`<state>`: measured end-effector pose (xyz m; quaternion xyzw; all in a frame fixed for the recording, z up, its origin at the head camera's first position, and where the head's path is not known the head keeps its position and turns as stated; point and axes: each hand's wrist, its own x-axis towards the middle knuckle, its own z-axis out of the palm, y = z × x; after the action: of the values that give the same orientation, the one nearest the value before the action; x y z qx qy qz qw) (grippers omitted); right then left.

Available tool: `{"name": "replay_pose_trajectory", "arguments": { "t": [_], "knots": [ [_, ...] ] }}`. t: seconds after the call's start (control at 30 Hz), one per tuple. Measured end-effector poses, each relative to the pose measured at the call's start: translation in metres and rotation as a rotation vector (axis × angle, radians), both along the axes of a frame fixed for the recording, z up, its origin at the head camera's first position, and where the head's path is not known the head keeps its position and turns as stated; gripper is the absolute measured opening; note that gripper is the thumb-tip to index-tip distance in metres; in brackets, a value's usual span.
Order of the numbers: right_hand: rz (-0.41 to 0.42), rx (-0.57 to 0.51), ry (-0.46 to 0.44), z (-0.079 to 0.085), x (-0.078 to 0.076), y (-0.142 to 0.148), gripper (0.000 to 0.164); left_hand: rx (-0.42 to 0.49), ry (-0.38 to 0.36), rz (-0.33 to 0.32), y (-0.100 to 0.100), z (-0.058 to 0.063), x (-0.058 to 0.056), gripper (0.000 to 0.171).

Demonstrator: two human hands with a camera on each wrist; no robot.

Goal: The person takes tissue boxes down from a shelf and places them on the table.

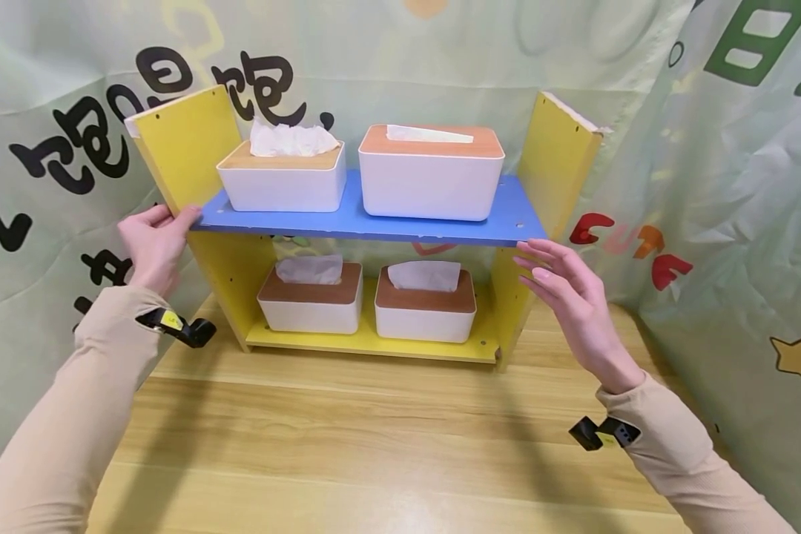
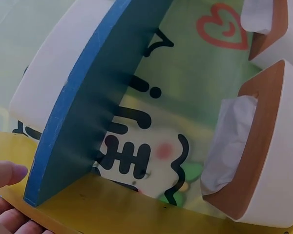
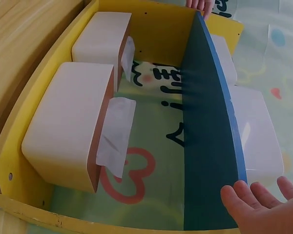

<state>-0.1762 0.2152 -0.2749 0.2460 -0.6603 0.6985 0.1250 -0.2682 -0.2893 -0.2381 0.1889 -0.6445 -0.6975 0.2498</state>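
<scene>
Between yellow sides (image 1: 187,141), the blue board (image 1: 294,224) bears two tissue boxes (image 1: 287,191), their lids (image 1: 434,150) visible only in the head view. Left hand (image 1: 153,248) grips the left side's front edge; right hand (image 1: 577,297), fingers extended, is by the board's right corner. Tabletop (image 1: 347,437) stretches in front.

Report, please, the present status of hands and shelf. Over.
Left hand grips left yellow panel. Right hand near right end of blue board, touch unclear. Shelf upright, four tissue boxes aboard, two per level. No obstruction seen.
</scene>
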Motion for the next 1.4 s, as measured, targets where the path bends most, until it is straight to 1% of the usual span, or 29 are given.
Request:
{"name": "replay_pose_trajectory", "arguments": {
  "t": [0.17,0.27,0.3,0.37,0.47,0.6,0.67,0.73,0.9,1.07,1.23,1.4],
  "knots": [
    [-0.001,0.016,-0.004,0.002,-0.002,-0.003,0.036,-0.035,0.002,0.049,0.001,-0.002,-0.003,0.056],
    [0.001,0.010,-0.004,0.004,-0.004,-0.004,0.036,-0.060,-0.008,0.072,0.001,-0.002,-0.002,0.045],
    [0.002,0.005,-0.003,0.005,-0.004,-0.004,0.036,-0.076,-0.019,0.075,0.002,-0.002,-0.002,0.041],
    [0.006,-0.002,-0.003,0.007,-0.005,-0.004,0.036,-0.104,-0.037,0.076,0.002,-0.001,-0.001,0.036],
    [0.017,-0.011,-0.007,0.012,-0.006,-0.004,0.038,-0.169,-0.079,0.078,0.001,-0.001,-0.002,0.037],
    [0.027,-0.015,-0.021,0.017,-0.009,-0.005,0.037,-0.261,-0.141,0.077,0.001,0.000,-0.003,0.048],
    [0.025,-0.027,-0.018,0.021,-0.011,-0.007,0.036,-0.294,-0.166,0.072,0.000,0.001,-0.004,0.050],
    [0.021,-0.046,-0.005,0.025,-0.014,-0.009,0.034,-0.314,-0.176,0.072,0.000,0.001,-0.004,0.053],
    [0.017,-0.092,0.019,0.039,-0.019,-0.010,0.033,-0.319,-0.166,0.062,-0.002,0.001,-0.004,0.056],
    [0.017,-0.079,-0.036,0.055,-0.025,-0.008,0.036,-0.282,-0.135,0.054,-0.003,0.001,-0.003,0.055],
    [-0.009,-0.046,-0.095,0.065,-0.032,-0.009,0.049,-0.256,-0.113,0.044,-0.004,0.001,-0.003,0.053],
    [-0.061,-0.004,-0.110,0.075,-0.039,-0.015,0.065,-0.256,-0.116,0.036,-0.003,0.002,-0.003,0.056]
  ]
}}
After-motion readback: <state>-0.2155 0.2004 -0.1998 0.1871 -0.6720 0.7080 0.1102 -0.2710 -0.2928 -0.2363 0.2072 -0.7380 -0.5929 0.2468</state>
